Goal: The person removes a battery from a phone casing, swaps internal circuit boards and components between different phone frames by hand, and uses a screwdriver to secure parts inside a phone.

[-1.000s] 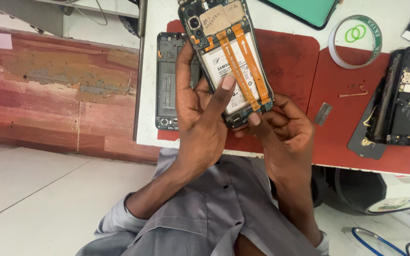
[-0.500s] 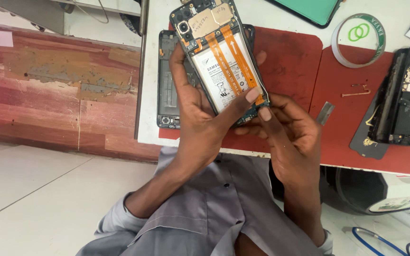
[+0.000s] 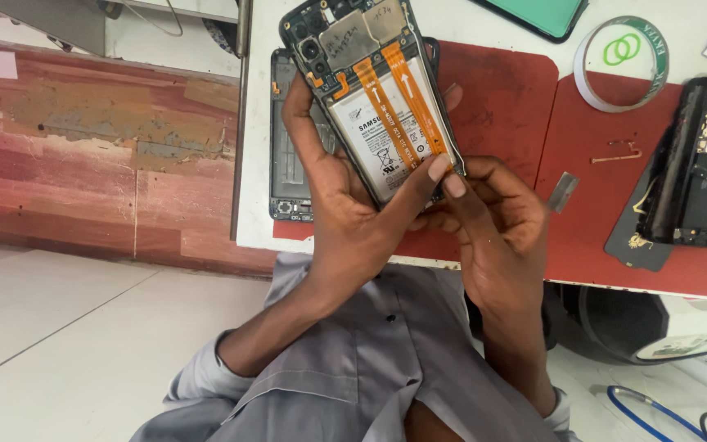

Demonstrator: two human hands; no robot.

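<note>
Opened phone (image 3: 370, 98) gripped in left hand (image 3: 345, 221), right hand (image 3: 493, 221) at its lower edge

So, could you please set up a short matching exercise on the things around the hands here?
Things:
1. opened phone
2. tape roll
3. ribbon cables
4. mat

Descriptions:
A. red, covering the table
B. orange, running over the battery
C. held in the left hand
D. ring-shaped, lying on the table behind the mat

Pairs: 1-C, 2-D, 3-B, 4-A
</note>
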